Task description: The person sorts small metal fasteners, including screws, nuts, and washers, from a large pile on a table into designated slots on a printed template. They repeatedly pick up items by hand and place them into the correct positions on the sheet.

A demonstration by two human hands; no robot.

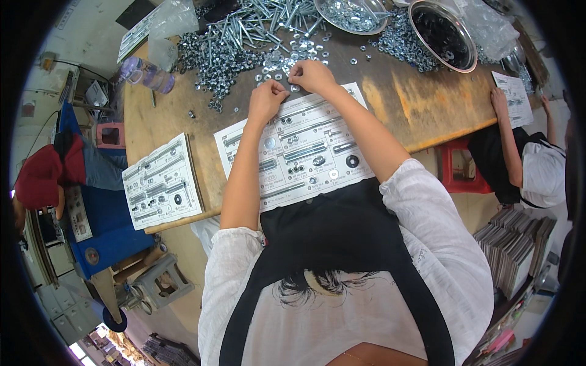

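A printed hardware sheet [293, 155] with bolts, nuts and washers on its sections lies under my forearms at the table's near edge. My left hand [269, 101] is at the sheet's top edge, thumb and fingertips together; whether a small part is between them cannot be told. Just right of it, my right hand [311, 77] has its fingers pinched low over loose flat washers [295, 55], and what it holds is hidden. Behind the hands lie a heap of hex nuts [210, 64] and a pile of long bolts [256, 23].
A stack of similar sheets [162, 183] is at the left, near a plastic bottle [149, 75]. Metal bowls [471, 64] stand at the back right beside more nuts [403, 41]. A co-worker's hand [500, 103] rests on another sheet [515, 100] at the right.
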